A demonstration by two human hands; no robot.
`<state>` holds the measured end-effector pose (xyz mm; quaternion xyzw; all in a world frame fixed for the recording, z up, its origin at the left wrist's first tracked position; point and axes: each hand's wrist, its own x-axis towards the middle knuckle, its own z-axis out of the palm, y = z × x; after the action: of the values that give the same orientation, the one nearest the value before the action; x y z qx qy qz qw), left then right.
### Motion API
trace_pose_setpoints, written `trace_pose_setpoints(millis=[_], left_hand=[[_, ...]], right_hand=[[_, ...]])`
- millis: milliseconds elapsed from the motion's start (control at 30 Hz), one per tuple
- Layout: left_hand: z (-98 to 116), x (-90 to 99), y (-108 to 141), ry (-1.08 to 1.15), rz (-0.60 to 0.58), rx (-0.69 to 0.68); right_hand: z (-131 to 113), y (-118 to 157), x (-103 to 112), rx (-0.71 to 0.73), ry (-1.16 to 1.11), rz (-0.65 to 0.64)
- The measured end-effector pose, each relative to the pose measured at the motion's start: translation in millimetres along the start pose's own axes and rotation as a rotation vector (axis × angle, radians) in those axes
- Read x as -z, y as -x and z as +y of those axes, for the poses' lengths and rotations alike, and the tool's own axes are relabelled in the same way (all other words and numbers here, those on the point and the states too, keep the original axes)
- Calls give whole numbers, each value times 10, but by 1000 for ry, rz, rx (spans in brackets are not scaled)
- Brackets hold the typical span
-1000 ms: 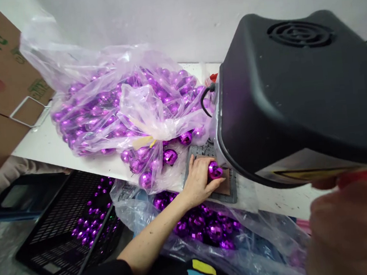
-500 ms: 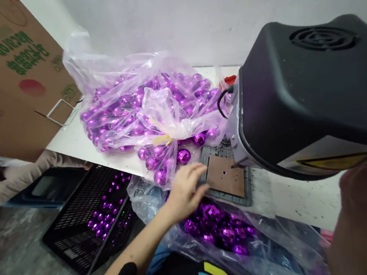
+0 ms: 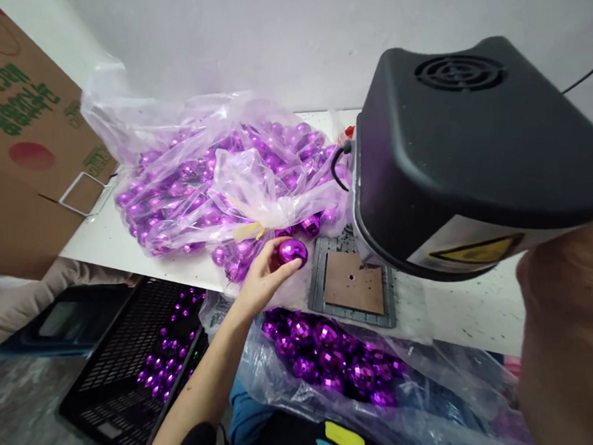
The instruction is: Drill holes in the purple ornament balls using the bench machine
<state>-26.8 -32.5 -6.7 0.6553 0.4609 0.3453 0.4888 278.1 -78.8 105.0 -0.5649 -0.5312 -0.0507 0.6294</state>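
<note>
My left hand (image 3: 262,275) is closed on a shiny purple faceted ball (image 3: 293,251), thumb below and fingers behind it. This ball is just left of a grey base plate (image 3: 316,287) carrying a brown square pad (image 3: 349,280) with a small dark hole. Beyond the hand lies a knotted clear plastic bag (image 3: 251,185) full of purple balls. On my lap an open plastic bag (image 3: 427,378) holds several more faceted balls (image 3: 331,359). My right arm (image 3: 573,322) reaches up at the right edge; its fingers are hidden behind the black machine head (image 3: 479,156).
The machine head, with a yellow warning label (image 3: 475,251), overhangs the white table (image 3: 457,319). At left stands a printed cardboard box (image 3: 22,151). Below is a black mesh crate (image 3: 107,381) with small purple balls. Another person's sleeve (image 3: 47,302) shows beyond it.
My left hand, empty with its fingers apart before, has moved left and taken hold of a purple ball by the knotted bag. The view has shifted, so the machine appears further left.
</note>
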Motion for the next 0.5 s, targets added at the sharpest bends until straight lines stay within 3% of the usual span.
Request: trace_pose_setpoints(millis=[100,200,500], left_hand=[[31,-111,117,445,-147,176],[-8,-292,149,672,-207,263],[-66,-713,-6,509,-165,339]], right_hand=[[32,-67,-52,66,72,33],[-37,-85,-80,59,108,21],[-156,-90,-63,78,124,-11]])
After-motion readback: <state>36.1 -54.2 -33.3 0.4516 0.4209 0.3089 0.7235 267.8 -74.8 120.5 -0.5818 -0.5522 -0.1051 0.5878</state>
